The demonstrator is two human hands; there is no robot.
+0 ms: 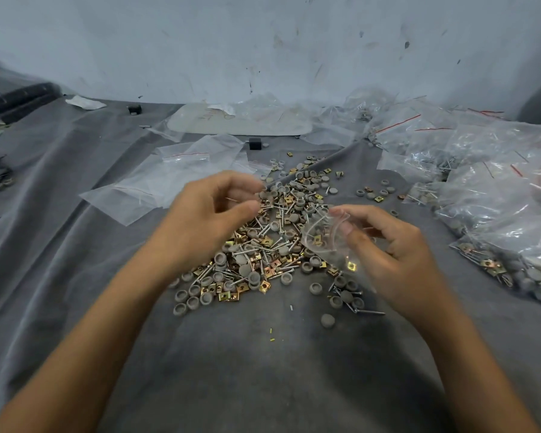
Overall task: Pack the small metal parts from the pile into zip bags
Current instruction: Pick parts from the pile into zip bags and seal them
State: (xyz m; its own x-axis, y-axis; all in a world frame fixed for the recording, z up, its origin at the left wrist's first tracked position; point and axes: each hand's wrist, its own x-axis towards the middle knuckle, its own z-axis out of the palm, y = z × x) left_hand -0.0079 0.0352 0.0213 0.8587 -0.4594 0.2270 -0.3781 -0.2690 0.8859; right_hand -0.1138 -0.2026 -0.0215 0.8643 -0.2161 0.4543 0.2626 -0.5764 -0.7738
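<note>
A pile of small metal parts (263, 245), made of grey caps, gold square clips and silver screws, lies on the grey cloth (75, 276) in the middle. My right hand (397, 254) holds a clear zip bag (328, 242) by its mouth, just right of the pile; a few gold clips show inside it. My left hand (210, 220) hovers over the pile's left side, thumb and fingers curled close together. A thin pin seems to sit between them, but I cannot tell for sure.
Empty zip bags (169, 176) lie at the back left of the pile. Several filled bags (497, 195) are heaped at the right. A small black block (255, 144) and a white tray (241, 120) sit near the wall. Loose caps are scattered around.
</note>
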